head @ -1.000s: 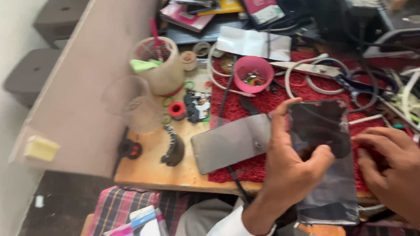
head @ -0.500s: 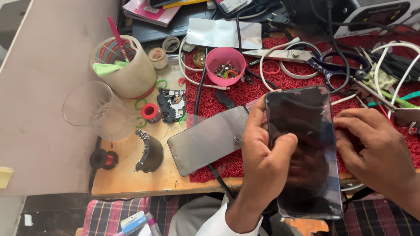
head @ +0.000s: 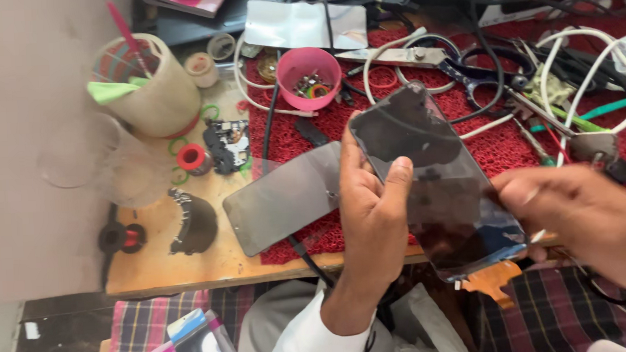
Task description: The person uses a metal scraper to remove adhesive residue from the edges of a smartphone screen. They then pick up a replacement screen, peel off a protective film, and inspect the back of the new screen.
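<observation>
Head view. Left hand (head: 371,209), frame centre, grips the dark phone screen panel (head: 436,181) along its left edge, thumb over the glass. Panel tilted, held above the red mat (head: 495,147). Right hand (head: 582,220), lower right and blurred, pinches the panel's right edge. A second grey panel (head: 282,198) lies flat just left. Pink bowl (head: 308,67) upper centre; scissors (head: 484,70) upper right.
</observation>
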